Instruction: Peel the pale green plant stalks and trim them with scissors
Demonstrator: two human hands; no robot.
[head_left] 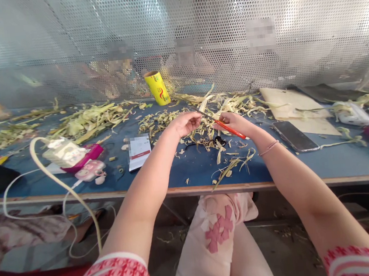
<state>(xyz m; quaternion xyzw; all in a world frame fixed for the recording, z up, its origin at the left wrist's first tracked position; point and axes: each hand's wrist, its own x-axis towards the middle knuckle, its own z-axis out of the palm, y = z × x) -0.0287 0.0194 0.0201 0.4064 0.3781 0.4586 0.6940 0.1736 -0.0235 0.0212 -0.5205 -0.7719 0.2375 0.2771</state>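
On my feed, the R hand (236, 123) is gripping a red-handled tool (230, 129), its thin dark blade angled up-left twd the L hand (187, 123). L fingers are curled in, tips right nr the blade; can't tell if they're pinching anything. I've got the tool above pale plant scraps (156, 121) on the blue table (175, 176), approx. mid-table. Behind: yellow tube (158, 89), tilted, nr the perforated metal panel (78, 35). Lit phone (141, 144) beside the L forearm, dark-screened phone (295, 136) to R of the R wrist, tan sheet (286, 105) just beyond it.
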